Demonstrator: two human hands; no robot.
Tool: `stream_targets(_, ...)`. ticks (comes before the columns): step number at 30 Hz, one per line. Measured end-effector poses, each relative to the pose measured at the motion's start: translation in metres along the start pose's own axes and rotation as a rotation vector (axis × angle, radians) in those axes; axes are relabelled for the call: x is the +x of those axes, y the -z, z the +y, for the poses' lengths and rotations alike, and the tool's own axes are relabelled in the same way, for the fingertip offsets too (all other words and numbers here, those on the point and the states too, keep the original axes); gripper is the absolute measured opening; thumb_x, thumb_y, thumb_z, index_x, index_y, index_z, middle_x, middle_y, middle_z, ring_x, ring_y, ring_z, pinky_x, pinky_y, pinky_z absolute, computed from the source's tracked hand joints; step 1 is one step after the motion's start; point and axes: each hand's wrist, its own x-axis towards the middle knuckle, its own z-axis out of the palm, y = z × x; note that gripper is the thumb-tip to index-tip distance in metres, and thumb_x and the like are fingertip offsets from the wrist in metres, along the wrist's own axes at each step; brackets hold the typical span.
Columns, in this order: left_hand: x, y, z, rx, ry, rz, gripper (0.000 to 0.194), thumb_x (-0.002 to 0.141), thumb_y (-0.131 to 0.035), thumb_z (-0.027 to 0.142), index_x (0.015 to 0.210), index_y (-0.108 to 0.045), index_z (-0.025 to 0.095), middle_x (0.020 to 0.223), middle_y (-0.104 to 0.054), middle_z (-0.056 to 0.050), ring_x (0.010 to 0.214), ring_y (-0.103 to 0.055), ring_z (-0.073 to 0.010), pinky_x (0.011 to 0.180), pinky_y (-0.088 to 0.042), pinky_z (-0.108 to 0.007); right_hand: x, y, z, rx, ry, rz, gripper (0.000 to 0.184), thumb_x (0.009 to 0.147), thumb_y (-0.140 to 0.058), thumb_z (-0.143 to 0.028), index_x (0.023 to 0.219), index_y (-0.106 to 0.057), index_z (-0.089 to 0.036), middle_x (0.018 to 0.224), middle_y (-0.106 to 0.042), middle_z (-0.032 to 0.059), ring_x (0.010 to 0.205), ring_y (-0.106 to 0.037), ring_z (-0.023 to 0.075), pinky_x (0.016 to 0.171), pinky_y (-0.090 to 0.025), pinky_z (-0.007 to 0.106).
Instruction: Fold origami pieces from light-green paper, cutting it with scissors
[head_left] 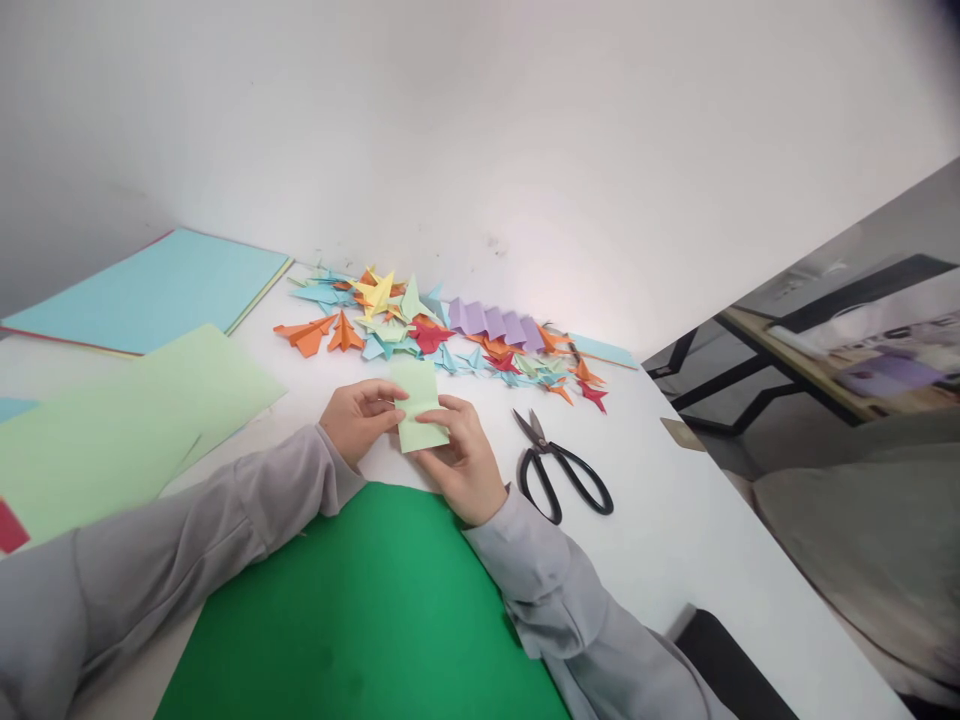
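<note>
Between my two hands is a small light green piece of paper (420, 436), upright and longer than wide, with a faint crease across its middle. My left hand (360, 418) pinches its left edge between thumb and fingers. On the other side, my right hand (466, 460) grips the right edge, with a finger lying over the front near the crease. Just beyond the paper lies a heap of folded paper shapes (430, 336) in orange, yellow, blue, red and green. A purple pleated paper strip (495, 324) rests along the heap's right part.
Black-handled scissors (555, 460) lie open right of my right hand. A large green sheet (352, 610) is under my forearms. Light green sheets (150, 410) and a blue paper stack (165, 285) are at left. A black object (727, 665) sits near the table's right edge.
</note>
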Motion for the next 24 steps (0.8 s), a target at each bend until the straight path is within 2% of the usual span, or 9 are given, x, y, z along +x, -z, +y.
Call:
stream_targets(2, -0.001, 0.0, 0.0, 0.03, -0.022, -0.032, 0.025, 0.053, -0.071, 0.017, 0.075, -0.061, 0.011, 0.062, -0.061, 0.0, 0.059, -0.058, -0.011, 0.058, -0.05, -0.025, 0.001, 0.0, 0.0, -0.042, 0.042, 0.003, 0.025, 0.068, -0.061, -0.013, 0.09, -0.058, -0.025, 0.101, -0.046, 0.0062, 0.102, -0.047, 0.0214, 0.084, -0.043, 0.038)
stream_targets(4, -0.002, 0.0, 0.0, 0.044, -0.058, -0.068, 0.025, 0.053, -0.072, 0.015, 0.074, -0.061, 0.011, 0.063, -0.061, 0.0, 0.059, -0.058, -0.011, 0.057, -0.048, -0.023, 0.001, -0.001, -0.001, -0.043, 0.036, 0.01, 0.021, 0.069, -0.059, -0.012, 0.085, -0.058, -0.024, 0.097, -0.048, 0.0051, 0.095, -0.05, 0.0196, 0.082, -0.044, 0.036)
stream_targets(7, -0.004, 0.0, 0.0, 0.048, -0.117, -0.104, 0.023, 0.053, -0.071, 0.014, 0.074, -0.062, 0.012, 0.067, -0.061, -0.001, 0.062, -0.057, -0.0111, 0.057, -0.047, -0.023, 0.001, -0.001, -0.004, 0.015, -0.037, 0.033, 0.014, 0.07, -0.062, -0.019, 0.081, -0.056, -0.024, 0.095, -0.049, 0.0043, 0.09, -0.053, 0.0182, 0.074, -0.047, 0.033)
stream_targets(11, -0.006, -0.001, 0.003, 0.047, -0.15, -0.101, 0.02, 0.055, -0.07, 0.014, 0.074, -0.063, 0.012, 0.066, -0.058, 0.0, 0.06, -0.055, -0.0098, 0.055, -0.047, -0.021, 0.002, -0.002, -0.008, -0.031, -0.009, 0.081, 0.017, 0.067, -0.068, -0.027, 0.079, -0.056, -0.023, 0.092, -0.052, 0.0046, 0.089, -0.053, 0.019, 0.078, -0.045, 0.034)
stream_targets(14, -0.007, -0.002, 0.007, 0.006, -0.128, -0.09, 0.019, 0.054, -0.071, 0.017, 0.071, -0.062, 0.012, 0.063, -0.057, 0.001, 0.062, -0.057, -0.0113, 0.058, -0.051, -0.024, 0.002, -0.001, -0.007, -0.028, -0.038, 0.124, 0.008, 0.073, -0.062, -0.029, 0.073, -0.057, -0.022, 0.088, -0.053, 0.005, 0.084, -0.053, 0.0179, 0.067, -0.046, 0.031)
stream_targets(17, -0.009, -0.003, 0.009, -0.039, -0.083, -0.114, 0.019, 0.057, -0.07, 0.023, 0.07, -0.063, 0.011, 0.064, -0.058, 0.0, 0.063, -0.059, -0.0136, 0.063, -0.055, -0.031, 0.002, -0.001, -0.003, 0.041, -0.093, 0.144, 0.013, 0.078, -0.056, -0.029, 0.068, -0.057, -0.022, 0.085, -0.055, 0.0054, 0.08, -0.054, 0.0168, 0.057, -0.044, 0.027)
stream_targets(19, -0.01, -0.003, 0.009, -0.021, -0.075, -0.147, 0.021, 0.058, -0.07, 0.025, 0.073, -0.063, 0.011, 0.065, -0.059, -0.001, 0.063, -0.059, -0.014, 0.064, -0.055, -0.032, 0.002, 0.0, -0.001, 0.072, -0.102, 0.155, 0.016, 0.078, -0.057, -0.029, 0.065, -0.057, -0.021, 0.084, -0.055, 0.005, 0.079, -0.054, 0.0164, 0.059, -0.044, 0.028)
stream_targets(24, -0.013, -0.007, 0.002, 0.107, -0.102, -0.161, 0.026, 0.053, -0.073, 0.015, 0.077, -0.064, 0.013, 0.056, -0.057, 0.003, 0.05, -0.055, -0.0087, 0.053, -0.05, -0.022, 0.002, 0.001, -0.003, 0.082, -0.052, 0.191, 0.015, 0.076, -0.059, -0.026, 0.062, -0.058, -0.021, 0.08, -0.055, 0.0036, 0.079, -0.054, 0.0158, 0.069, -0.044, 0.031)
